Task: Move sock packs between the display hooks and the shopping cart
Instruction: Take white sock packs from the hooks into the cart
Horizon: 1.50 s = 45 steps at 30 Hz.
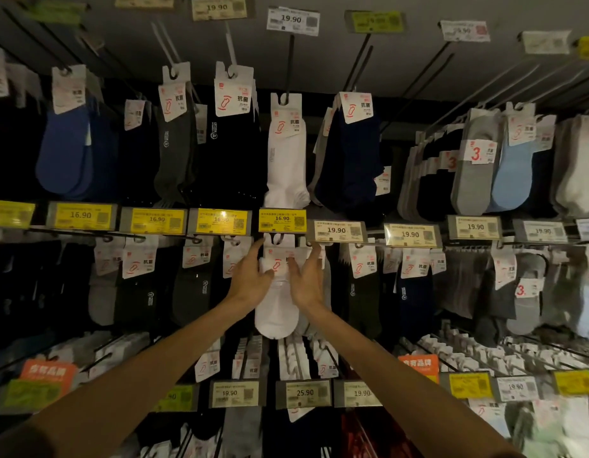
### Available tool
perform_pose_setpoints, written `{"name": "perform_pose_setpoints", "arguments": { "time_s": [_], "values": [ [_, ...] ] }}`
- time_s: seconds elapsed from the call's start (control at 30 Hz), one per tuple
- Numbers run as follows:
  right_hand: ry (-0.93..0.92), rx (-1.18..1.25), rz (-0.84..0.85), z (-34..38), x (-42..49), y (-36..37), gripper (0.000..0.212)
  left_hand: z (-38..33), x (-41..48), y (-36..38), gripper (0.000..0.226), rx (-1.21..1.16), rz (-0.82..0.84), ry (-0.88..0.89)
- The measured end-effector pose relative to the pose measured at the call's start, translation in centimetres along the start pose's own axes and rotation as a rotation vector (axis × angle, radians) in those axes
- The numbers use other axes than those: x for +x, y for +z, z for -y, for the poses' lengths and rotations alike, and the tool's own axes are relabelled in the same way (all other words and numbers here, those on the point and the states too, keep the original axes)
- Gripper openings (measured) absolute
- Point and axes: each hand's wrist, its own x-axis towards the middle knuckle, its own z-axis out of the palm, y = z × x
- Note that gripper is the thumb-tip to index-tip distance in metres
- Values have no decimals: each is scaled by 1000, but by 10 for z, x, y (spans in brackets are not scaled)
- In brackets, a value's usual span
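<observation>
A white sock pack (277, 314) hangs on a display hook (278, 239) in the middle row, just under a yellow 16.90 price tag (282, 220). My left hand (250, 277) holds the left side of the pack's card, thumb on the front, index finger reaching up toward the hook. From the other side, my right hand (308, 280) holds the card's right edge, thumb on the front and fingers up behind it. The shopping cart is out of view.
Rows of hooks carry blue, grey, black and white sock packs all around. Another white pack (286, 150) hangs directly above. Price tag rails (336, 231) jut out between the rows. Lower hooks with white packs (296, 358) stick out beneath my forearms.
</observation>
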Motion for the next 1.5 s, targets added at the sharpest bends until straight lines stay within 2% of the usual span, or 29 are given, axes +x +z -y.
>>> {"name": "perform_pose_setpoints", "arguments": {
  "time_s": [0.07, 0.17, 0.23, 0.33, 0.5, 0.63, 0.77, 0.97, 1.13, 1.23, 1.37, 1.5],
  "values": [
    [-60, -203, -13, -7, 9, 3, 60, 5, 7, 4, 65, 222, 31, 67],
    [-253, -653, 8, -24, 14, 13, 51, 8, 16, 8, 58, 610, 156, 116],
    [-315, -857, 80, -37, 17, 22, 60, 10, 21, 10, 59, 875, 256, 207],
    [-315, -1006, 253, -48, 23, 28, 73, 16, 34, 12, 62, 1054, 411, 211],
    [-304, -1123, 493, -63, 45, 24, 75, 33, 54, 18, 69, 1213, 559, 195],
    [-194, -1194, 656, -68, 71, 27, 86, 42, 65, 27, 75, 1193, 622, 140],
    [-145, -1218, 748, -67, 88, 33, 86, 49, 77, 33, 80, 1186, 626, 129],
    [-117, -1213, 760, -61, 79, 23, 85, 54, 71, 36, 79, 1159, 627, 134],
    [-191, -1171, 789, -56, 42, 11, 82, 61, 35, 23, 78, 988, 626, 119],
    [-268, -1017, 736, -47, 11, 5, 72, 63, -1, 16, 73, 801, 567, 139],
    [-396, -703, 582, -37, -54, 1, 51, 68, -69, 4, 57, 510, 388, 228],
    [-402, -429, 474, -44, -130, -1, 33, 67, -141, -8, 48, 334, 336, 268]
  ]
}}
